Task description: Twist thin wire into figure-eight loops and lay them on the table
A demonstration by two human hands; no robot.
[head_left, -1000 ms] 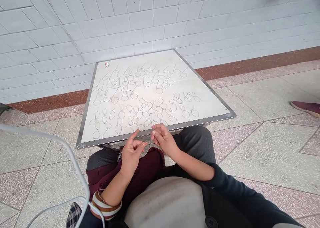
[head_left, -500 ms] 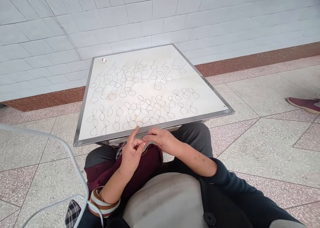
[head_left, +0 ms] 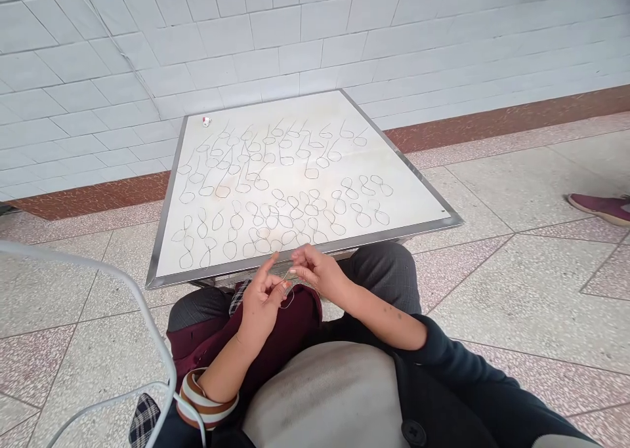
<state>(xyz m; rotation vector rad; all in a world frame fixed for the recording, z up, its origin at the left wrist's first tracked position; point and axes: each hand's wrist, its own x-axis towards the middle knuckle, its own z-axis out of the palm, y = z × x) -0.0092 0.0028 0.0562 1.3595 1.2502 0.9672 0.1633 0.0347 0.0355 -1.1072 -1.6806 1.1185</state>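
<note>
Just off the table's front edge, my left hand (head_left: 262, 302) pinches a thin wire loop (head_left: 292, 297) between thumb and forefinger. My right hand (head_left: 319, 274) is beside it, its thumb and forefinger closed at the wire's upper end. On the white table (head_left: 394, 166) lie several bent wires: single loops with straight tails (head_left: 312, 172) at the back, and figure-eight shapes (head_left: 364, 217) nearer the front.
A small red and white object (head_left: 206, 122) sits at the table's back left corner. A grey tube frame (head_left: 132, 284) curves at the left. A person's red shoe (head_left: 600, 206) is on the floor at the right. White tiled wall stands behind the table.
My right hand has drawn slightly away from my left, and a short straight length of wire now shows between them. The loop below my left fingers is more visible.
</note>
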